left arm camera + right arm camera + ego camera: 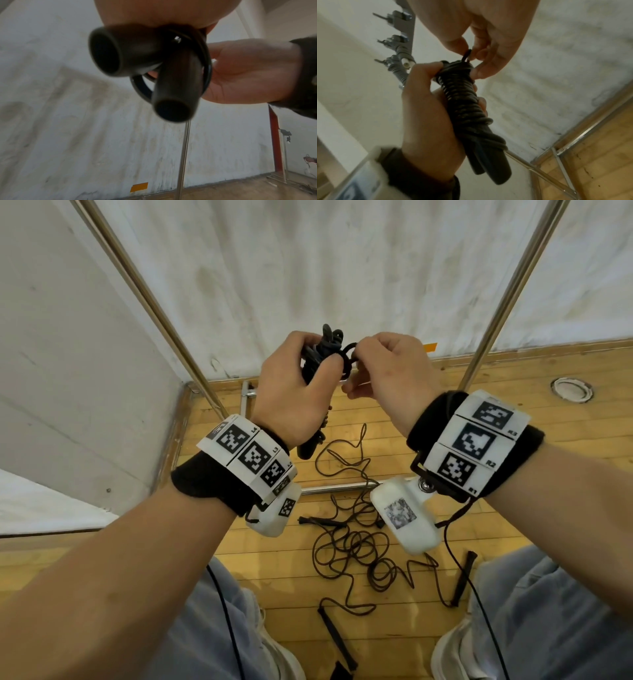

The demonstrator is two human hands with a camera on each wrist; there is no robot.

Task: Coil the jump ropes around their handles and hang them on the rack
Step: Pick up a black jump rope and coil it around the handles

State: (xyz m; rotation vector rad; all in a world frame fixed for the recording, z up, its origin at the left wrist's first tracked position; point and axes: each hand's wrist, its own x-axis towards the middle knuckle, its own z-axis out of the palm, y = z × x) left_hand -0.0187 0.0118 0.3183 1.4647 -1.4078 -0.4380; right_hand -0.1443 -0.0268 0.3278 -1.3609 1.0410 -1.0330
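A white wall (342, 268) rises past both hands, and a wooden floor (274, 559) lies below them. Loose jump ropes (352, 542) are tangled down there. The left hand (291, 392) grips the coiled jump rope (467, 102). The right hand (390, 371) pinches its end loop (349, 354). The rack's hooks (397, 39) look blurry.

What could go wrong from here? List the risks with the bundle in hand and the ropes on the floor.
1. The right hand only pinches a small loop at the top of the coiled rope; if it slips, the wraps may loosen off the handles.
2. The left hand grips mid-bundle, so the lower coils could slide down.
3. Loose ropes lie tangled on the floor between the feet, a likely trip hazard.
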